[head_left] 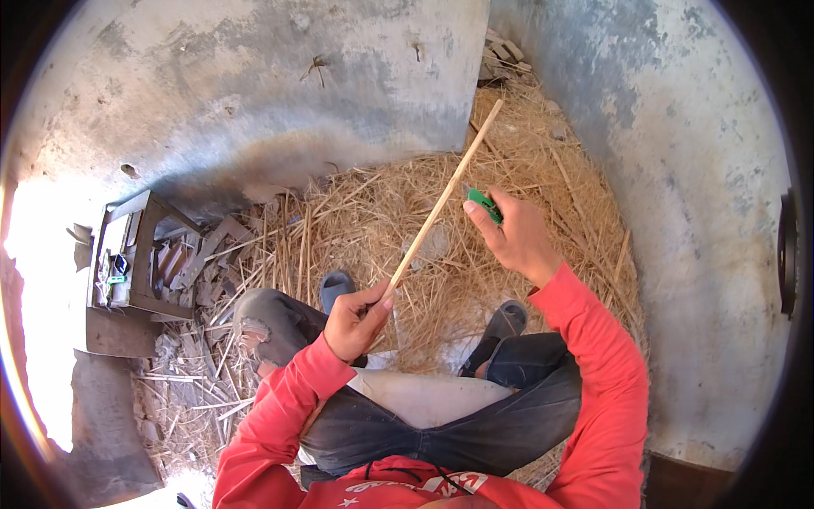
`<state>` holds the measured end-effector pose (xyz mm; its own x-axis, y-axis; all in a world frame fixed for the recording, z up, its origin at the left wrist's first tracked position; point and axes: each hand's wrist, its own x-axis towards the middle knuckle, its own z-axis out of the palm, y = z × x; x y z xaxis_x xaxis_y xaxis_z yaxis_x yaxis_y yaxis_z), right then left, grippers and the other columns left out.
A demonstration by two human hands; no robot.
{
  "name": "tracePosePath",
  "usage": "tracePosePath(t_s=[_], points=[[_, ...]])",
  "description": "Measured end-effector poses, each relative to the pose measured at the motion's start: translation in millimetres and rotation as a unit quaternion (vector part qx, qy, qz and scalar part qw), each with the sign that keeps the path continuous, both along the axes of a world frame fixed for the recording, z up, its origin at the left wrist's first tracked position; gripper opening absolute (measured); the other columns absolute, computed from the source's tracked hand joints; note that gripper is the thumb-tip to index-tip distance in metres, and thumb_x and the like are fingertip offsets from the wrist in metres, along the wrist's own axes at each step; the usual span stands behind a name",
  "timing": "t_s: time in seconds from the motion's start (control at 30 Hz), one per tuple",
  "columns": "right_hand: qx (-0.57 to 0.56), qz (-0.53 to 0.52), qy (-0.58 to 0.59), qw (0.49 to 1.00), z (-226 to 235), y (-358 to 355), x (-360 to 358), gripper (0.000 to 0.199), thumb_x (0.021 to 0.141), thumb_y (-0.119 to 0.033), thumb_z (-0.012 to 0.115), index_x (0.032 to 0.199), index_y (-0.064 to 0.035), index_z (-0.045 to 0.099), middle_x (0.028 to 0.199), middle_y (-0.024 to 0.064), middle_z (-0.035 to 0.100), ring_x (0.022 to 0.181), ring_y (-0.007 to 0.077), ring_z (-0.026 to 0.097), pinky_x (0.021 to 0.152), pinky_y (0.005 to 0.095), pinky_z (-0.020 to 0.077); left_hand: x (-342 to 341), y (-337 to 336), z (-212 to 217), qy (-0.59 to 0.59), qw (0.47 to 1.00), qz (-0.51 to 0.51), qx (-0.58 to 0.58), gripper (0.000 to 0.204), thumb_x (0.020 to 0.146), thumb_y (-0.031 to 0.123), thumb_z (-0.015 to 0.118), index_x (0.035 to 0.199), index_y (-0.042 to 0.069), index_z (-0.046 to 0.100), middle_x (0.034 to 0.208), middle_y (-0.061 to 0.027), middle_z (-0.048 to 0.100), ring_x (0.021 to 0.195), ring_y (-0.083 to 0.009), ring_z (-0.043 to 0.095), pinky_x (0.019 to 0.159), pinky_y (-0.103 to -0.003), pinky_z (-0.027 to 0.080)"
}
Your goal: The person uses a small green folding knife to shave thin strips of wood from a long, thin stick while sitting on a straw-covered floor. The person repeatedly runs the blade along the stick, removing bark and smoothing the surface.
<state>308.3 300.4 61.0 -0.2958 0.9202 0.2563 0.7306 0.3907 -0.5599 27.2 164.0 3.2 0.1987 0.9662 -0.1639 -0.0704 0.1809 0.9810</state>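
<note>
My left hand (356, 322) is closed round the lower end of a long, pale wooden stick (441, 202), which slants up and away to the right. In my right hand (519, 233) is a green utility knife (485, 204), gripped with the fingers curled over it. The knife's front end is close beside the stick's upper half; whether its blade touches the wood I cannot tell. Both forearms are in red sleeves, and the stick passes above my spread legs.
Shavings and thin strips (543, 161) cover the floor. At left stands a worn wooden stand (140, 293) with small items on it, and scrap wood (222, 242) lies beside it. Weathered walls rise at the back (254, 76) and right (695, 237). A pale sheet (432, 397) lies between my legs.
</note>
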Motion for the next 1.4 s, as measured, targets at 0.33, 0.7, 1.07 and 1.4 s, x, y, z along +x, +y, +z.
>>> tracePosePath(t_s=[0.33,0.7,1.07,1.4], points=[[-0.087,0.067,0.104,0.988,-3.7,4.9,10.4,0.027,0.077,-0.01,0.064,0.104,-0.0035,0.061,0.084,0.009,0.058,0.064,0.0144,0.053,0.058,0.0337,0.0411,-3.7,1.8,0.5,-0.031,1.0,0.002,-0.003,0.042,0.106,0.013,0.059,0.144,-0.005,0.054,0.068,0.0051,0.048,0.053,-0.0021,0.04,0.046,-0.022,0.03],[-0.401,0.055,0.31,0.86,-18.3,26.1,27.7,0.019,0.08,0.003,0.053,0.093,-0.0092,0.046,0.114,0.0135,0.064,0.073,0.0132,0.058,0.068,0.0332,0.0489,-6.6,0.3,7.4,-0.04,0.999,0.01,-0.012,0.042,0.107,0.013,0.057,0.145,-0.004,0.053,0.065,0.0047,0.047,0.047,-0.0025,0.038,0.042,-0.022,0.03],[-0.314,-0.014,0.383,0.869,-17.1,24.6,23.0,0.037,0.077,0.014,0.036,0.096,0.0016,0.065,0.065,0.0062,0.058,0.054,0.0138,0.053,0.049,0.0296,0.0434,-7.9,1.7,13.5,-0.038,0.999,0.015,-0.025,0.042,0.107,0.015,0.059,0.144,-0.004,0.054,0.064,0.0053,0.046,0.047,-0.0023,0.038,0.042,-0.022,0.029],[-0.275,0.025,0.399,0.875,-27.0,26.3,14.0,0.031,0.071,0.018,0.033,0.078,-0.0003,0.057,0.061,0.0035,0.049,0.045,0.0105,0.041,0.04,0.0275,0.0294,-8.1,3.0,13.5,-0.04,0.999,0.009,-0.025,0.043,0.107,0.015,0.059,0.146,-0.003,0.053,0.064,0.0055,0.046,0.045,-0.0024,0.037,0.041,-0.022,0.029]])
